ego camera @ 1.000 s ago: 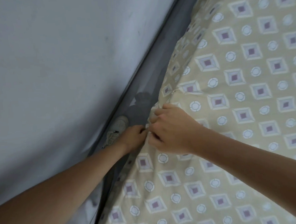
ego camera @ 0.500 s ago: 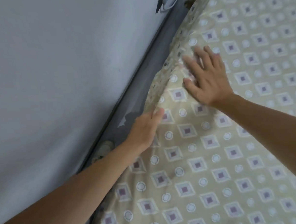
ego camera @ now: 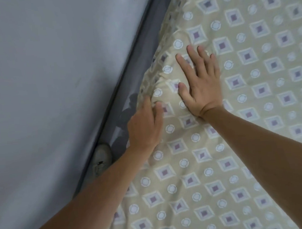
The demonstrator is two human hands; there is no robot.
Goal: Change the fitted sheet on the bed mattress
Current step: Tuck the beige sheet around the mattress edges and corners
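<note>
The sheet (ego camera: 220,145), beige with a diamond-and-circle print, covers the mattress across the centre and right of the frame. Its edge runs diagonally from top centre to lower left, beside a narrow dark gap (ego camera: 135,76) and a grey wall (ego camera: 46,86). A shoe (ego camera: 102,159) lies in the gap at lower left.

Right hand (ego camera: 201,85): flat on the sheet at frame centre, fingers spread and straight, pressing down, gripping nothing. Left hand (ego camera: 144,125): just left of and below it, at the sheet's edge, fingers extended onto bunched cloth. Whether they hook any fabric cannot be told.

Finding: puckers gather at the edge between and above the two hands. The step in hand appears to be seating and smoothing the sheet along the wall side.

Recommendation: keep the right palm anchoring the top surface while the left pushes the loose edge down into the gap, working along the edge. Smooth outward towards the edge so the puckers do not get trapped. Avoid dragging the sheet off the side already seated.
</note>
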